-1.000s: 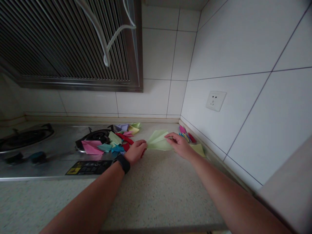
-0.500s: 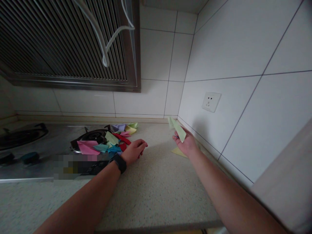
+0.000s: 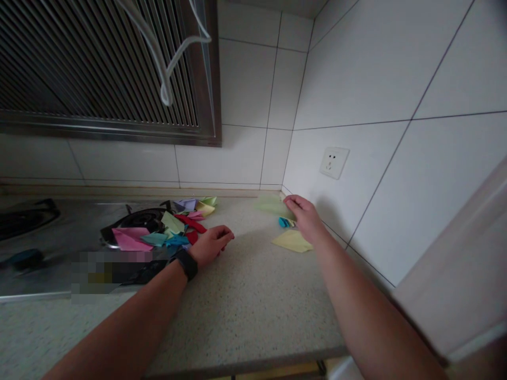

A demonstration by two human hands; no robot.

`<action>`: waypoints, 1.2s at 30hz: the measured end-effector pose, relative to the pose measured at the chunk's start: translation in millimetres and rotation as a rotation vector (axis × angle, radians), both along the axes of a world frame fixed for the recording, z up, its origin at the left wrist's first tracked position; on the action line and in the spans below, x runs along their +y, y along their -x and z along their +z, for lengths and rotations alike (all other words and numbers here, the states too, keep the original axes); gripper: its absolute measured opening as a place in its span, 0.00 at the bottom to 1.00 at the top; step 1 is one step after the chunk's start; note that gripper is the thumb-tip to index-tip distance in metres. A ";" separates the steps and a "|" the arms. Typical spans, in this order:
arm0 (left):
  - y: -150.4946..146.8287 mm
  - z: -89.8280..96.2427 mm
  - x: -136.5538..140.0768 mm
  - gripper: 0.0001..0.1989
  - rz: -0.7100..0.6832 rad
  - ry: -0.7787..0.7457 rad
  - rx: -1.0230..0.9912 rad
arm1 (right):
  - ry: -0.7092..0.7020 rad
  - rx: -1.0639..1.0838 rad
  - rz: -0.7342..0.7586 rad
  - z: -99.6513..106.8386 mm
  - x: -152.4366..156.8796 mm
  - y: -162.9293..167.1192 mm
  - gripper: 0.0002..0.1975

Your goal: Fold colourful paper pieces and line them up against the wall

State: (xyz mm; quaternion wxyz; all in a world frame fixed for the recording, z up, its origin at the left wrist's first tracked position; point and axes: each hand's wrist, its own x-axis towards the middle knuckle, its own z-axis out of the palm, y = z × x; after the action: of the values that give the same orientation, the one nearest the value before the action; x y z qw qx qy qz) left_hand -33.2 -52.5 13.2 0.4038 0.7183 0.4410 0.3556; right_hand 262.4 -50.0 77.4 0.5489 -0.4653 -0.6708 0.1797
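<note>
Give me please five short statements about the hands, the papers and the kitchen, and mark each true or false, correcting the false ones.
1. The right hand has its fingertips at a blurred pale green paper. True.
2. The yellow paper lies nearest to the left hand. False: the yellow paper lies nearer the right hand.
3. The left hand has a dark band at its wrist. True.
4. The large pink paper is under the socket. False: the large pink paper is on the stove.
5. The socket is on a tiled wall. True.
</note>
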 end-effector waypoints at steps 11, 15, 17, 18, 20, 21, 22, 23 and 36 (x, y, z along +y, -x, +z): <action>-0.6 4.9 -5.6 0.16 -0.048 -0.041 0.098 | 0.228 -0.645 -0.260 8.6 -7.2 -51.3 0.11; -1.0 5.6 -7.1 0.16 -0.060 -0.049 0.103 | 0.341 -0.709 -0.216 1.6 -4.1 -53.0 0.10; -1.2 6.3 -7.9 0.16 -0.066 -0.053 0.108 | 0.343 -0.713 -0.214 1.7 -3.9 -52.2 0.10; -1.4 6.8 -8.4 0.16 -0.068 -0.053 0.110 | 0.325 -0.703 -0.213 2.3 -3.8 -51.6 0.10; -1.7 8.0 -9.4 0.17 -0.062 -0.049 0.112 | 0.284 -0.666 -0.235 4.1 -3.5 -50.2 0.10; -1.9 8.7 -9.9 0.17 -0.060 -0.046 0.112 | 0.274 -0.652 -0.260 4.7 -3.3 -49.8 0.10; -2.0 9.3 -10.4 0.17 -0.059 -0.043 0.112 | 0.275 -0.647 -0.287 4.9 -3.0 -49.6 0.11; -2.2 9.8 -10.9 0.18 -0.058 -0.040 0.112 | 0.286 -0.654 -0.312 4.6 -2.8 -49.7 0.11; -1.6 8.0 -9.8 0.17 -0.104 -0.051 0.167 | 0.459 -1.032 -0.415 -7.7 -9.3 -52.6 0.13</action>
State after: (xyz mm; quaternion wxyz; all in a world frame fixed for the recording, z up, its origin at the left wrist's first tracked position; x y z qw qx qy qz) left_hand -31.6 -62.3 21.2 0.3651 0.7776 0.4258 0.2842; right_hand 315.1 -59.3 69.7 0.0614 -0.7202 -0.6899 -0.0402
